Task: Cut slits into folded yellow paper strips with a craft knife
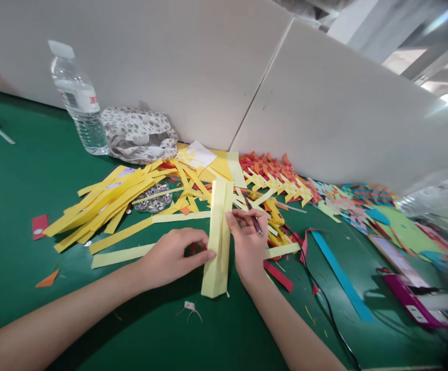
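Note:
A long folded piece of pale yellow paper (218,268) stands tilted between my hands, with a crease running down its length. My left hand (177,255) pinches its left edge between thumb and fingers. At the upper right edge, the thumb and fingertip of my right hand (249,242) touch the paper. A slim dark pen-like tool (255,222) lies within that hand's curled fingers; its exact kind cannot be made out. Pale yellow strips (125,255) lie behind and beside both hands, and a bunch of brighter yellow strips (112,201) is at the left.
A water bottle (79,103) and a patterned cloth pouch (141,135) stand against the partition. Woven paper fish shapes (278,185) lie at the back. On the right are a yellow glue gun (275,212), a black cord (326,301), a blue strip (342,275) and a magenta power strip (411,304).

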Tool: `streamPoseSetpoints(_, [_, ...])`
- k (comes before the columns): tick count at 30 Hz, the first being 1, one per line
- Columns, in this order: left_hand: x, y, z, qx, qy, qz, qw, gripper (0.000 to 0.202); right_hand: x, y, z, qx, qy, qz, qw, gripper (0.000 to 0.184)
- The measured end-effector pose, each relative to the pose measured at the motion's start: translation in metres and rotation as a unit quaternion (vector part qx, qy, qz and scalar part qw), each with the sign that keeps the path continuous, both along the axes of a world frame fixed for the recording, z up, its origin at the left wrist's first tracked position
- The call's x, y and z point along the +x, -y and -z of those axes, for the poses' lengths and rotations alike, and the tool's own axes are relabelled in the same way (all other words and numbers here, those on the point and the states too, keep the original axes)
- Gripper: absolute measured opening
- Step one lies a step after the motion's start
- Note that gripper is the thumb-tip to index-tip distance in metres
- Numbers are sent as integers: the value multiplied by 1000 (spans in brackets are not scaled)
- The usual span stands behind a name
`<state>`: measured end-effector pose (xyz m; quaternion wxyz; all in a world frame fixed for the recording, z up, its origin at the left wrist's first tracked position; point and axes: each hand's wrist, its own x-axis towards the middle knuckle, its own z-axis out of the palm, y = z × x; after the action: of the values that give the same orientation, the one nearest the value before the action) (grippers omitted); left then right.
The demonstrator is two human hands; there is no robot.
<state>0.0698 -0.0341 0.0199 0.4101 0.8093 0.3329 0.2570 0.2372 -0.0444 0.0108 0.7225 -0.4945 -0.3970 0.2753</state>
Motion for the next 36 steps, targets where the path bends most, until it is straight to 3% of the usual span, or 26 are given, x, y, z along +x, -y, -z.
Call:
streamPoseSetpoints(4, [-4, -4, -1, 32, 67, -130, 989, 21, 2, 0, -2, -28, -26, 7, 999, 37])
streamPoseSetpoints(6, [-10, -7, -1, 98, 96, -203, 970, 14, 4, 1, -4, -37, -25, 1, 999, 37])
streamPoseSetpoints(8, [-16, -11, -1, 183, 103, -234, 949, 11, 3, 3, -5, -33, -22, -27, 999, 37])
streamPoseSetpoints(10, [-19, -12, 0, 284, 81, -221, 930, 13, 1, 6, -6, -20, -22, -81, 996, 39])
streamPoseSetpoints(13, [-18, -12, 4, 435, 6, -144, 889, 18, -6, 10, -4, -17, -36, -133, 990, 47])
streamPoseSetpoints(17, [-12, -11, 9, 511, -88, -73, 852, 21, -8, 8, 3, -94, -42, -83, 991, 44])
streamPoseSetpoints(20, [-11, -12, 11, 483, -89, -82, 867, 18, -2, 1, 5, -127, -100, -49, 986, 41])
streamPoseSetpoints(22, [-13, -14, 12, 446, -56, -133, 883, 19, 4, -2, 4, -138, -156, -62, 976, 36])
streamPoseSetpoints(25, [-15, -20, 12, 351, 8, -225, 909, 41, 10, -6, 0, -143, -238, -75, 958, 25])
streamPoseSetpoints(27, [-16, -24, 13, 246, 57, -246, 936, 57, 11, -6, -3, -155, -272, -85, 946, 17])
streamPoseSetpoints(29, [-15, -27, 15, 115, 114, -222, 962, 66, 11, -6, -5, -171, -285, -103, 937, 11])
streamPoseSetpoints(32, [-14, -28, 14, -44, 162, -170, 971, 57, 9, -5, -7, -171, -293, -105, 935, 11])
streamPoseSetpoints(36, [-14, -27, 11, -86, 175, -149, 969, 35, 12, -7, -9, -120, -296, -93, 943, 17])
